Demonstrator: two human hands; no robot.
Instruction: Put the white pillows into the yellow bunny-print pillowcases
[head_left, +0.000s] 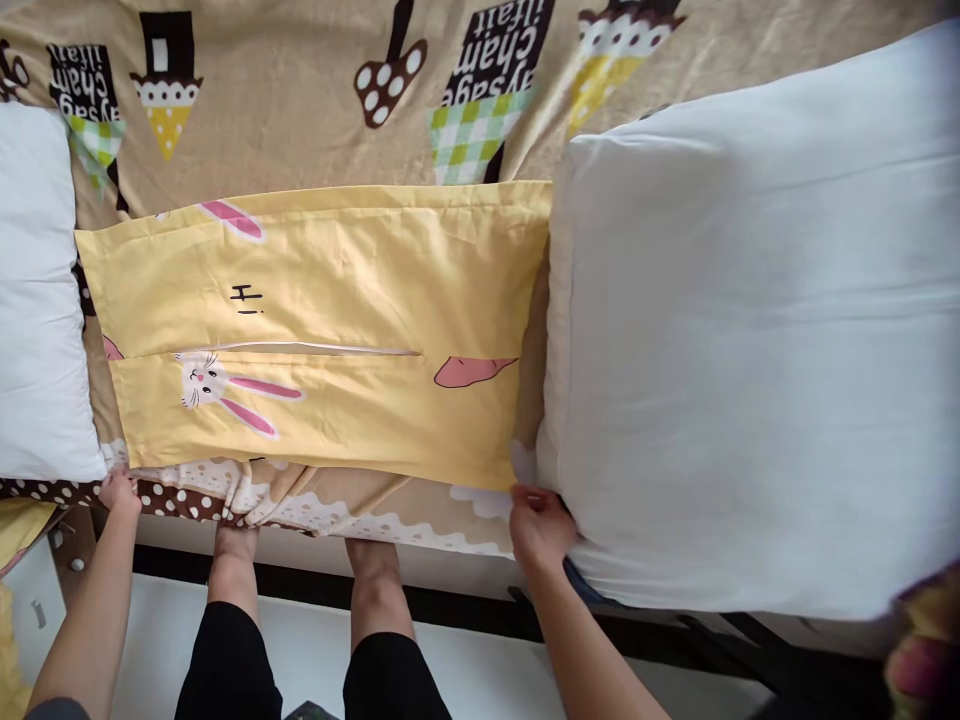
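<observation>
blanket (300,110): beige, patterned, across top of frame
yellow pillowcase (337,290): flat, centre-left, above and between hands
left hand (120,490): lower left, fingers closed on pillowcase's lower-left corner
right hand (541,525): lower centre-right, pinching lower-right corner

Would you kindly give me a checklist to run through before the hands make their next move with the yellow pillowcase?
1. Left hand at the near left corner of the rabbit-print pillowcase: ok; how firm its hold is, cannot tell.
2. Right hand pinching the near right corner: ok.
3. Pillowcase spread out on the patterned blanket: ok, with only light creases.
4. Slit across the pillowcase fully closed: not ok, it gapes slightly.
5. Left white pillow and right white pillow outside the pillowcase: ok, one at each end.
6. Inside of the pillowcase smooth: cannot tell, it is hidden.
</observation>
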